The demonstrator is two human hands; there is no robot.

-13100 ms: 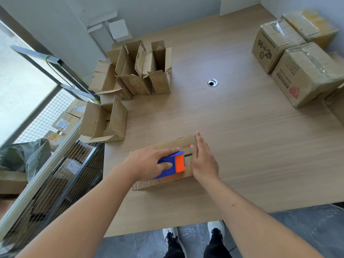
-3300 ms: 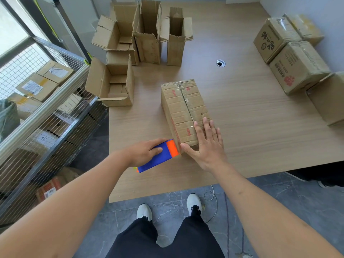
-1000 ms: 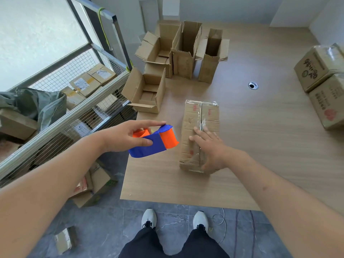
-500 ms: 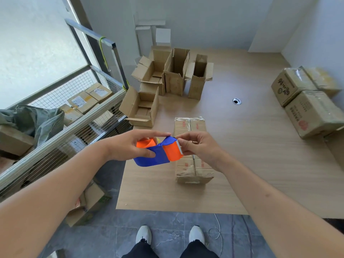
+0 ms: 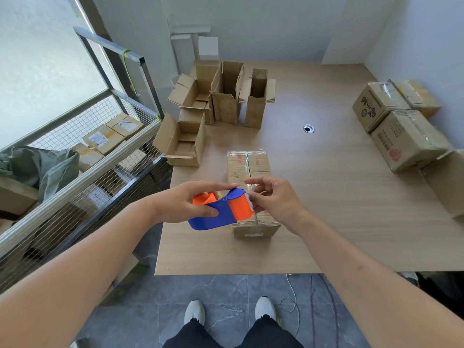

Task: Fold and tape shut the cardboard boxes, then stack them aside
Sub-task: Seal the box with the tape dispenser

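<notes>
1. Grey tiled floor [image 5: 140,310] underfoot, with white shoes [image 5: 194,313] and a thin cable [image 5: 292,292] by the near edge.
2. Left hand [image 5: 185,204] grips the blue-orange dispenser [image 5: 221,209]; right hand [image 5: 272,199] pinches at its toothed blade, above the taped box [image 5: 251,172].
3. That box lies near the front of the pale wood surface [image 5: 326,209].
4. A wire-mesh rack [image 5: 82,177] on the left holds parcels.
5. Further back, open boxes [image 5: 221,96] stand at the left and sealed boxes [image 5: 401,126] at the right, with a grommet [image 5: 308,128] between.
6. White walls [image 5: 276,26] behind.
</notes>
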